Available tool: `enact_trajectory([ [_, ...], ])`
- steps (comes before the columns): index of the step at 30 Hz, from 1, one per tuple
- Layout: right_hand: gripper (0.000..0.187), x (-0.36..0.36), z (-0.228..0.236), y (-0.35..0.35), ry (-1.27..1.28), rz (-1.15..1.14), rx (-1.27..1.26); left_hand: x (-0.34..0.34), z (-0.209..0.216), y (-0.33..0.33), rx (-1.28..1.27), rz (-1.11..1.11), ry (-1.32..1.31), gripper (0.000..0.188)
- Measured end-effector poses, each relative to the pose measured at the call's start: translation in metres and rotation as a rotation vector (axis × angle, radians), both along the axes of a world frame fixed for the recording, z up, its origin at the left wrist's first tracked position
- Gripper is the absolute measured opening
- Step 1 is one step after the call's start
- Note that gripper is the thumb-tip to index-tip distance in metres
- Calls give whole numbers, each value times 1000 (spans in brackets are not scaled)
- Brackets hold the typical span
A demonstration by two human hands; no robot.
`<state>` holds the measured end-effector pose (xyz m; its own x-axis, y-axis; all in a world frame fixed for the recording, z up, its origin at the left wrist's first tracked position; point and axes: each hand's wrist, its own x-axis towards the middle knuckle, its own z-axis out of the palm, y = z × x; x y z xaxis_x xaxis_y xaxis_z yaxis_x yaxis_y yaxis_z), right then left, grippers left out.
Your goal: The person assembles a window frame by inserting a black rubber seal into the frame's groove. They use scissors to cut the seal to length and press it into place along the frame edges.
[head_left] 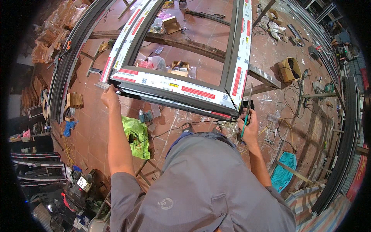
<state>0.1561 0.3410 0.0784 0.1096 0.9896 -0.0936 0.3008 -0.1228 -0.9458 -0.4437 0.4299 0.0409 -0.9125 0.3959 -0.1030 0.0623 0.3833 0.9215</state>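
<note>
A dark grey metal window or door frame (162,82), covered with white and red protective film, lies across supports in front of me. At its near left corner my left hand (111,97) has its fingers closed; whatever is pinched there is hidden. A dark edge (135,95) runs along the frame's near side from that hand toward the right. By the near right corner, my right hand (250,124) is closed around a slim tool with a teal handle (245,127) and a long thin metal blade pointing away from me. A black piece (248,104) shows beside that hand; its kind is unclear.
A wooden beam (185,46) passes under the frame. Below it stand cardboard boxes (179,69). A lime-green bag (136,137) lies on the tiled floor (174,133) at left, a turquoise cloth (284,170) at right. Long dark profiles (342,147) lean along the right side.
</note>
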Motion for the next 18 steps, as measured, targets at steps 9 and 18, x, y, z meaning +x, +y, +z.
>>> enact_trajectory([
  [9, 49, -5, 23, -10, 99, -46, -76, -22, -28, -36, 168, -90, -230, 26],
  [18, 54, -28, 80, -37, 392, 68, -186, 120, -33, -172, -91, -344, 228, 23],
])
